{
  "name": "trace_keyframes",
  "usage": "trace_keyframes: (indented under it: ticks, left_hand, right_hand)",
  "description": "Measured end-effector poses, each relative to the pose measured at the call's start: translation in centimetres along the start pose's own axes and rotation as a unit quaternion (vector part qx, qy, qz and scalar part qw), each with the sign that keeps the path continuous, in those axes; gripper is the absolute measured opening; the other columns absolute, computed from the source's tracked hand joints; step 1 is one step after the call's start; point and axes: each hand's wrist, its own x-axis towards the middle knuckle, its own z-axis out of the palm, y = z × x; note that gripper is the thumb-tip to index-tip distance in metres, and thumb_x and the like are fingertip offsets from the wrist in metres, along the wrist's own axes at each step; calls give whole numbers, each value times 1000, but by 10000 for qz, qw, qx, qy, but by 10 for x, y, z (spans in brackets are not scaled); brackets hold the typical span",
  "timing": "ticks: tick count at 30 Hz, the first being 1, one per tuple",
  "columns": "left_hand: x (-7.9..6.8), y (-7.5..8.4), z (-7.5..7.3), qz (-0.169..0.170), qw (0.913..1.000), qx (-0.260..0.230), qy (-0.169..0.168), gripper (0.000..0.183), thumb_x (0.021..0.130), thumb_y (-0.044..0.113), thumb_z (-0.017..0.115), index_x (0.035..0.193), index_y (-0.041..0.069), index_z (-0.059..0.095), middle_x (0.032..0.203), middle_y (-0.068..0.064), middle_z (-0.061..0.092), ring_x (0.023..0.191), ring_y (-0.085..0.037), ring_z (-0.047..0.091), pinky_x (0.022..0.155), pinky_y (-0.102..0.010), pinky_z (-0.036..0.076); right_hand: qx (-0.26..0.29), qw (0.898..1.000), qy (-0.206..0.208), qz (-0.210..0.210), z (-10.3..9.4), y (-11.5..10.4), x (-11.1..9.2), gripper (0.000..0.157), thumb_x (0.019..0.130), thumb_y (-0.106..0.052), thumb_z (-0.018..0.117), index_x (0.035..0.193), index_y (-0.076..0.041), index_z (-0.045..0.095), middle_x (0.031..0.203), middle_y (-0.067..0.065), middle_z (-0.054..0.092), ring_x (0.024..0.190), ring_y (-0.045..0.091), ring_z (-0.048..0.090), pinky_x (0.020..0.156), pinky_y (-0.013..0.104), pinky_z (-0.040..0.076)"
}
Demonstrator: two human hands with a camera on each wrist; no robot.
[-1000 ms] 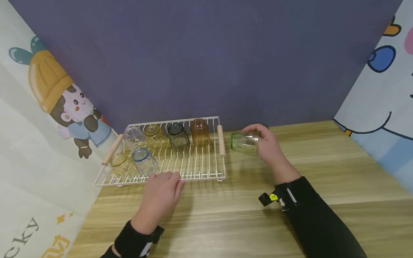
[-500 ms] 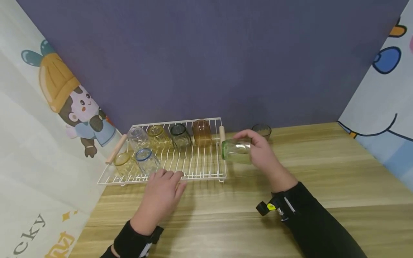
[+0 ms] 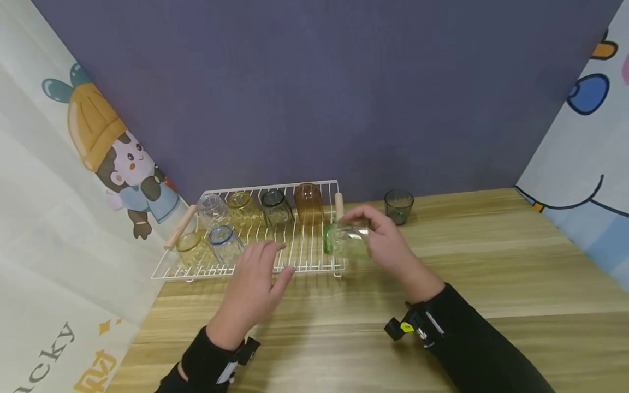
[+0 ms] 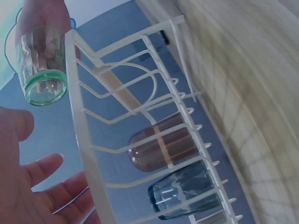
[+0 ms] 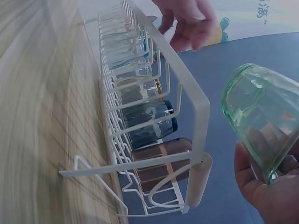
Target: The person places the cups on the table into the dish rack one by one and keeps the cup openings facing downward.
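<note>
My right hand (image 3: 385, 237) grips a green-tinted drinking glass (image 3: 344, 240) by its base end. The glass lies tipped on its side in the air, its green rim (image 5: 238, 88) pointing left, over the right end of a white wire dish rack (image 3: 309, 269). My left hand (image 3: 253, 289) holds nothing; its fingers and thumb are spread beside the rack's front rail. A blue-rimmed glass (image 3: 225, 245) and a yellow glass (image 3: 193, 248) stand in the rack's front row. Behind them are a clear glass (image 3: 213, 212), another yellow glass (image 3: 244, 212), a dark grey glass (image 3: 277, 207) and an amber glass (image 3: 308, 203).
A smoky grey glass (image 3: 399, 207) stands on the wooden table (image 3: 472, 251) right of the rack, close to the purple back wall (image 3: 373, 98). Wooden handles, the right one (image 3: 339, 205) and left one (image 3: 180, 226), rise at the rack's ends. Printed curtains flank both sides.
My right hand has carried the green glass left, from beside the rack to over its right end. My left hand has lifted off the front rail and spread its fingers.
</note>
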Motion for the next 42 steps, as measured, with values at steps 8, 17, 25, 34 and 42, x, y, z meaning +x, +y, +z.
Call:
trace_keyframes:
  ticks: [8, 17, 25, 34, 42]
  left_hand:
    - [13, 17, 0, -381, 9914, -1250, -103, 52, 106, 39, 56, 144, 4, 48, 141, -15, 51, 132, -34, 46, 111, -55, 36]
    - [32, 45, 7, -520, 9478, -3146, -38, 62, 110, 45, 46, 152, 2, 34, 142, -17, 43, 126, -27, 44, 104, -49, 43]
    - [33, 58, 15, -723, 9391, -3359, -73, 55, 111, 41, 42, 148, 0, 37, 139, -18, 48, 124, -30, 52, 105, -53, 43]
    - [33, 64, 16, -963, 9200, -3797, -107, 43, 111, 29, 49, 143, 2, 42, 132, -16, 52, 115, -28, 55, 100, -51, 46]
    - [32, 65, 14, -1209, 8864, -4465, -204, 36, 111, 25, 48, 141, 5, 45, 123, -13, 55, 103, -25, 55, 91, -46, 47]
  right_hand:
    - [154, 9999, -52, -41, 12, -2, -3, 52, 80, 23, 40, 117, -3, 66, 120, 10, 67, 114, 27, 61, 92, 38, 53]
    - [604, 9981, -72, 9, 31, -6, -11, 39, 88, 18, 47, 116, -1, 65, 121, 14, 62, 112, 32, 61, 89, 41, 58]
    - [498, 9987, 62, 22, 43, -4, -12, 37, 89, 19, 46, 115, 1, 65, 115, 17, 64, 110, 30, 63, 97, 44, 54]
    - [765, 9955, 509, 219, 46, -3, -15, 22, 95, 14, 52, 112, 2, 61, 118, 21, 60, 109, 30, 60, 97, 43, 54]
    - [1224, 9919, 345, -79, 48, -5, -18, 18, 96, 12, 54, 112, 7, 59, 116, 22, 59, 105, 30, 60, 90, 33, 56]
